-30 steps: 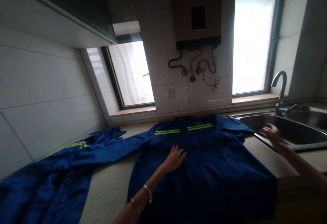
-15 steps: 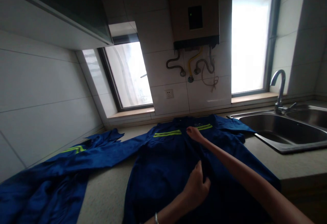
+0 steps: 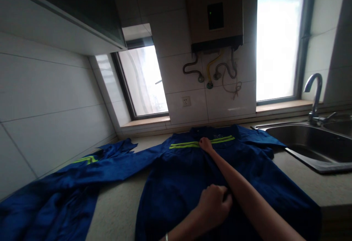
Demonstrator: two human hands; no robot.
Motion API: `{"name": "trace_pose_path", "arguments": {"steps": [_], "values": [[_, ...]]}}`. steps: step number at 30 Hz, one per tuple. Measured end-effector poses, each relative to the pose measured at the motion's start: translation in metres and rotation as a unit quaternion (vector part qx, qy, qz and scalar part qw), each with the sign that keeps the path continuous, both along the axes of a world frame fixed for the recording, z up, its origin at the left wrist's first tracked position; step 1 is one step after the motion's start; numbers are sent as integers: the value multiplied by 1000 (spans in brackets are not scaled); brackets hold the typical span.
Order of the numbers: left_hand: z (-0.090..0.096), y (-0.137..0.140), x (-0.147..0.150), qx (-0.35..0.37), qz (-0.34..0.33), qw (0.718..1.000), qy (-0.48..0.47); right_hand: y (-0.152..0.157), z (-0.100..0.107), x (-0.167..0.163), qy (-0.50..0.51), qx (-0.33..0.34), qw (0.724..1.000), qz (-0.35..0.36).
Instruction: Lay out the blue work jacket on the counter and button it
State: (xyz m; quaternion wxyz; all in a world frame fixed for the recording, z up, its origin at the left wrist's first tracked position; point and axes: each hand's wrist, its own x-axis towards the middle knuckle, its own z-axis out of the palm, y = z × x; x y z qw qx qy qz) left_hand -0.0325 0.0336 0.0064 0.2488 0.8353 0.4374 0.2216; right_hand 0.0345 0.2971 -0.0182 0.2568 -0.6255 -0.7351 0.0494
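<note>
Head view: a blue work jacket (image 3: 178, 182) lies front-up on the speckled worktop (image 3: 118, 204), collar toward the tiled wall, hem toward the person. Right hand (image 3: 205, 144) is stretched far forward, fingers closed down on the front edge of the cloth at the yellow-green reflective stripe (image 3: 184, 145) just below the collar. Left hand (image 3: 214, 204) is curled into a loose fist lower on the same centre line, gripping a fold of the fabric; a bracelet shows at the wrist. Judgement: the step in hand is closing or lining up the jacket's front opening, both hands working along the placket; the next move likely calls for keeping the two edges matched while the cloth is drawn taut between the hands. Fabric looks matte, mid-weight, with soft creases. One sleeve (image 3: 90, 167) runs out to the left, striped too, bunched near the wall. A steel sink (image 3: 310, 149) with tap sits just beside the jacket's right shoulder.
</note>
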Motion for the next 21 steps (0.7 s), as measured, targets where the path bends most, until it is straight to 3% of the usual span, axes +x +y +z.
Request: {"name": "trace_pose_path", "arguments": {"steps": [2, 6, 10, 16, 21], "values": [[8, 30, -12, 47, 72, 996, 27, -1, -3, 3, 12, 11, 1000, 4], [13, 116, -43, 178, 183, 967, -8, -9, -4, 5, 26, 45, 999, 6], [2, 182, -61, 182, 248, 951, 10, -17, -3, 5, 24, 71, 997, 18], [-19, 210, -41, 143, 298, 943, 42, -19, -4, 4, 10, 75, 996, 43], [-32, 227, -36, 164, 305, 938, 6, -13, -11, 5, 15, 89, 993, 74]]}}
